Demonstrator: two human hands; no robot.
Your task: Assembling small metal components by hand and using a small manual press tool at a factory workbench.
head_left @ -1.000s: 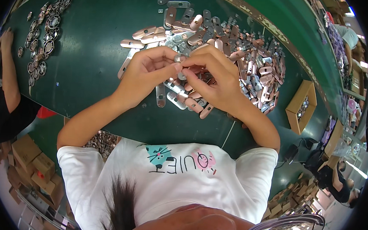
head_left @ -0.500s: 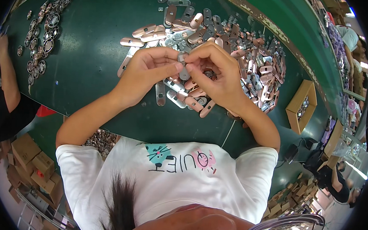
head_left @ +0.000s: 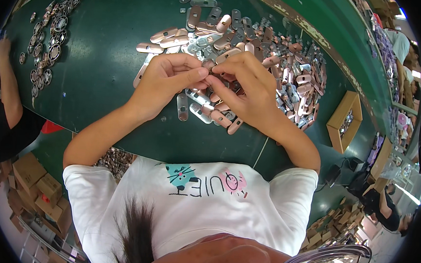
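Observation:
Both my hands meet in front of me above the green table. Between the fingertips is a small rounded metal plate [head_left: 208, 64], mostly covered by the fingers. My left hand [head_left: 169, 78] pinches it between thumb and forefinger. From the other side my right hand [head_left: 247, 83] closes thumb and forefinger on the same piece. Behind and under the hands spreads a pile of oblong metal plates [head_left: 219, 118], copper-coloured and silver, each with a small square hole. Smaller metal bits [head_left: 283, 42] are mixed in at the pile's far right.
Round metal rings [head_left: 55, 52] lie grouped on the table [head_left: 105, 43] at the left, near another person's arm [head_left: 8, 80]. An open cardboard box [head_left: 339, 122] with small parts stands at the right. Metal parts [head_left: 114, 160] sit below the table's near edge.
The plate has turned between my fingers, and less of it shows now. My fingertips have drawn closer together around it. The surrounding pile looks the same.

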